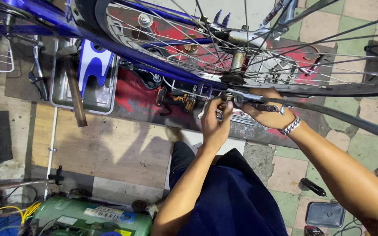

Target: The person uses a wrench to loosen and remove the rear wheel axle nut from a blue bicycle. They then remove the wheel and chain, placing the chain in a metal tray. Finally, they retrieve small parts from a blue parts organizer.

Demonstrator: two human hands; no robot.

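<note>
We see the tiled floor [355,26] carrying a red mat [132,98]; left of it, a metal tray [62,94].

A blue bicycle frame [110,43] and a spoked wheel [259,57] are seen overhead. The left hand [215,124] is closed on a small fitting at the frame end, beside the hub [232,78]. The right hand [267,114], with a metal bracelet [290,126] at the wrist, is wrapped around a tool [259,102] just beside the left hand. A metal tray [86,87] with a blue and white part [93,61] lies on the floor. A green compressor [90,218] is seen at the lower left, and a cordless drill [176,100] lies under the frame.
</note>
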